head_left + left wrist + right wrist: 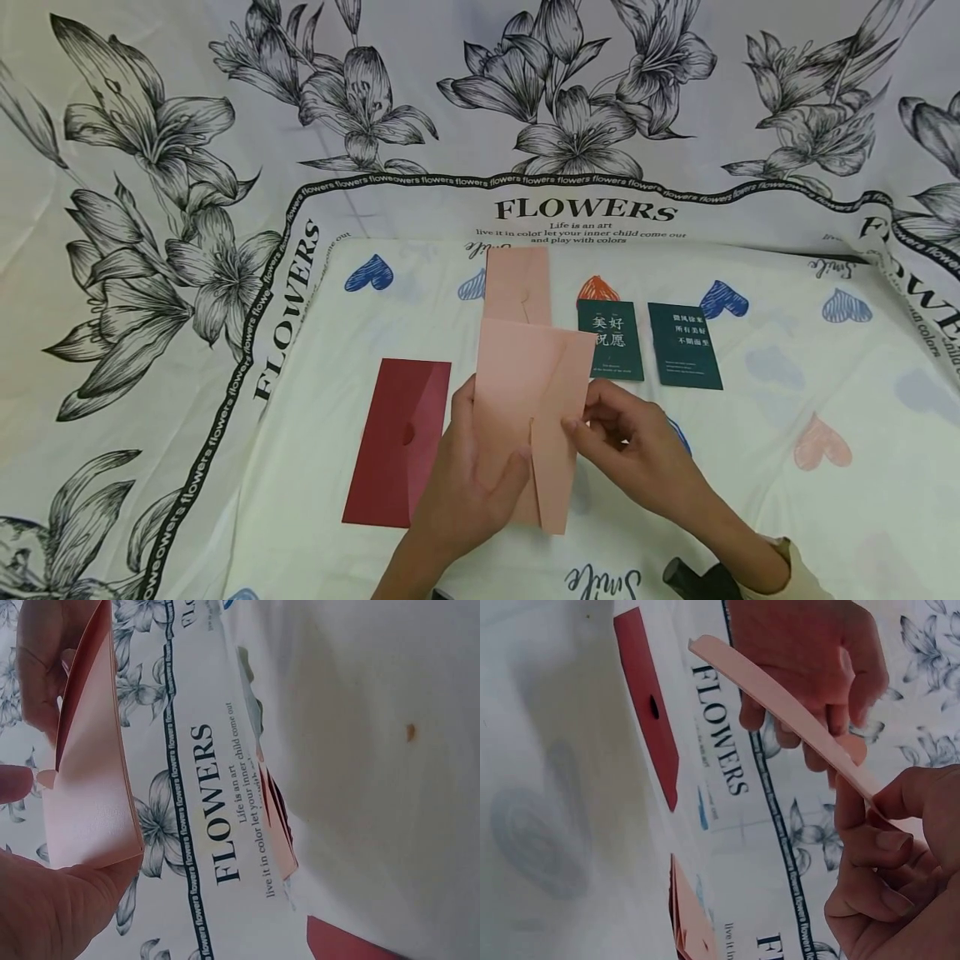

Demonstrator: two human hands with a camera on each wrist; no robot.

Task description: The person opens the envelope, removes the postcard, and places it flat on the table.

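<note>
A pink paper envelope (525, 375) is held up over the table, its long flap toward the right side. My left hand (480, 483) grips its left edge, with the thumb across the front by the flap's edge. With thumb and fingers, my right hand (637, 442) pinches the envelope's right edge. From the left wrist, the envelope (97, 787) shows a narrow gap along its upper part. The right wrist view has it nearly edge-on. Beyond it on the cloth lies another pink envelope (519, 279), partly covered by the held one in the head view.
To the left lies a dark red envelope (390, 442). Two dark green cards with white writing lie at the right, a nearer card (622, 350) and a farther card (686, 346). A black object (697, 579) is by the right forearm. A white cloth (787, 525) with printed hearts covers the table.
</note>
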